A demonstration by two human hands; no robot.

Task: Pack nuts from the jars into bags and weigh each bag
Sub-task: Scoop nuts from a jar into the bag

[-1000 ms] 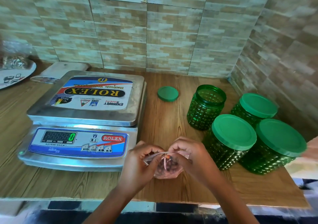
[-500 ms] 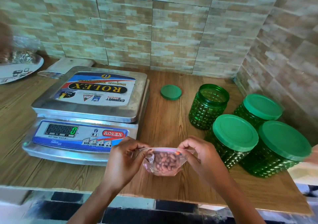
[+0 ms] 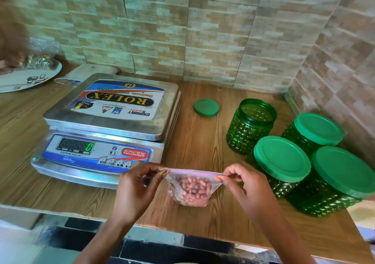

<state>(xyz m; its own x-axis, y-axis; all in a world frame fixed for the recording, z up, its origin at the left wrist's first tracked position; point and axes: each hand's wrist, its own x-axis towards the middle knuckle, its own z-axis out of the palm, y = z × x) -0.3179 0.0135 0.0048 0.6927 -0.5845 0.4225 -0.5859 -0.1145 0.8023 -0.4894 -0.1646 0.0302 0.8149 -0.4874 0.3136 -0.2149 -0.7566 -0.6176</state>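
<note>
The left grip (image 3: 140, 184) pinches one end of the zip strip (image 3: 192, 172) and the right grip (image 3: 241, 182) the other, so the bag of nuts (image 3: 192, 190) hangs taut between them, over the table (image 3: 203, 142). It looks light, soft and probably slippery, sagging under the nuts. The stiffer strip seems the safest hold for carrying it to the scale (image 3: 109, 121) beyond the left grip.

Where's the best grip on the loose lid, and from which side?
Across the rim of the lid, pinched at opposite edges, coming from above. It lies flat on the counter, a low round disc, so only its thin edge is offered. The scale and open jar stand apart, probably leaving room.
</note>
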